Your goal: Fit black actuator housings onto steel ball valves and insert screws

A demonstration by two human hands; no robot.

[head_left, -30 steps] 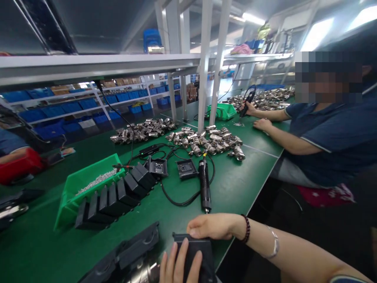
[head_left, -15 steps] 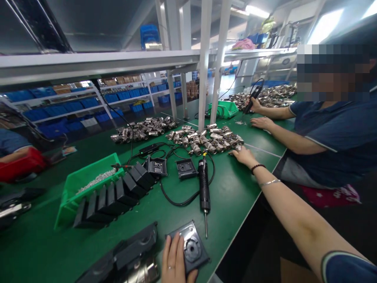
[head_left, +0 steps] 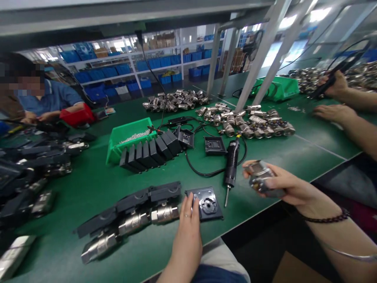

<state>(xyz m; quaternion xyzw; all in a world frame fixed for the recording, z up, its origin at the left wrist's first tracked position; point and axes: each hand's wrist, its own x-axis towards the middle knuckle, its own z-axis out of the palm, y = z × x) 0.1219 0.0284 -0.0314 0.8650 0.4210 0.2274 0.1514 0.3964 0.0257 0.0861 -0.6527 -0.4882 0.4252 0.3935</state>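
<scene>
My right hand (head_left: 284, 182) is raised above the table's front edge, its fingers closed around a metal valve body (head_left: 259, 175). My left hand (head_left: 190, 216) lies with fingers stretched out on the left part of a black square housing cover (head_left: 209, 204), whose round recess faces up. Left of that hand, a row of metal valves (head_left: 134, 223) with black boxes (head_left: 132, 202) attached lies on the table. Between my hands and a little farther back is a black electric screwdriver (head_left: 231, 163), its bit pointing toward me.
A green bin (head_left: 129, 133) of small screws stands behind a row of black covers (head_left: 150, 151). Piled valve bodies (head_left: 253, 124) lie at the table's middle, near metal posts (head_left: 265, 59). Co-workers sit at left and right; one co-worker's hand (head_left: 337, 84) holds a dark tool.
My right hand has come back from the pile toward me, carrying a valve body. The view has swung right to left, showing more valves; my left hand stays on the cover.
</scene>
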